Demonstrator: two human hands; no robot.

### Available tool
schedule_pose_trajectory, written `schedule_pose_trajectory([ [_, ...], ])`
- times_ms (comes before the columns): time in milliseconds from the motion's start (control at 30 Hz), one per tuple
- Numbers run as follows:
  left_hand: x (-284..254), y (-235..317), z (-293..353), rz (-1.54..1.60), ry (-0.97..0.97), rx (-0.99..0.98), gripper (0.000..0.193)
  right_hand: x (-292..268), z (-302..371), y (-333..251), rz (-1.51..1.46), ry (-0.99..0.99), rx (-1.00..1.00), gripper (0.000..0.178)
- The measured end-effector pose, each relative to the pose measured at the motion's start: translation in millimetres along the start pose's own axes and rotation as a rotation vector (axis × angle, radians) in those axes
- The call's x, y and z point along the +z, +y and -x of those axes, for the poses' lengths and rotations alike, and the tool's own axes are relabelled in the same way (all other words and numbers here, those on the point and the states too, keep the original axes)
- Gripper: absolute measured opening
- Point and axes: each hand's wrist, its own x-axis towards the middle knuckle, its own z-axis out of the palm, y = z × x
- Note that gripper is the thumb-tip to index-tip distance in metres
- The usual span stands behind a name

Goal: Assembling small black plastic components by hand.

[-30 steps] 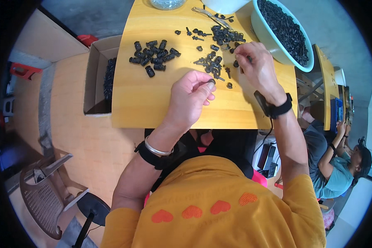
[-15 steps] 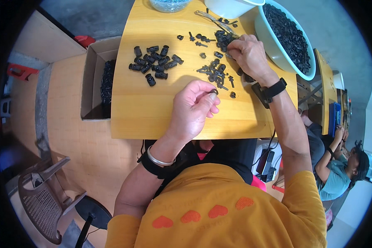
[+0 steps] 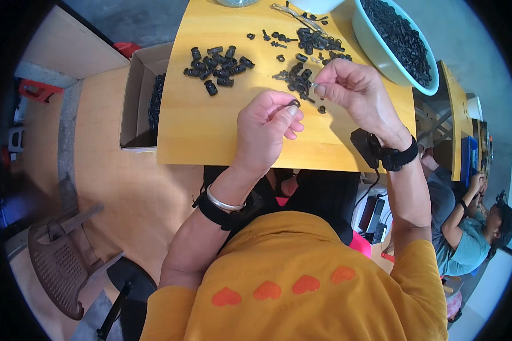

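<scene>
My left hand (image 3: 264,128) is closed above the near part of the table, pinching a small black ring-shaped plastic part (image 3: 293,103) between thumb and finger. To its right, my right hand (image 3: 358,94) pinches a tiny pale, shiny piece (image 3: 314,84), too small to name for certain. Just beside those fingertips lies a heap of loose black plastic parts (image 3: 296,79), some of them pin-shaped. A second heap of small black parts (image 3: 313,40) spreads farther back. Barrel-shaped black cord locks (image 3: 222,65) lie in a group at the left of the table.
A pale green basin (image 3: 432,85) full of black parts stands at the table's (image 3: 210,136) right edge. An open cardboard box (image 3: 135,102) with dark pieces is at the left. A brown chair (image 3: 60,267) stands lower left; another person (image 3: 466,244) sits at the right.
My right hand has come back from the far heap toward my left hand, with a tiny shiny piece now at its fingertips. My left hand still pinches the black ring-shaped part.
</scene>
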Motion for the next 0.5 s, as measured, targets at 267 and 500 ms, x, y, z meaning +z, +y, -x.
schedule_pose_trajectory([
  [267,8,0,16,0.017,-0.028,0.003,0.013,12,23,-6,-0.020,-0.109,-0.035,0.003],
  [500,9,1,20,-0.003,-0.033,0.046,0.012,17,26,-15,0.020,-0.146,-0.005,0.004],
])
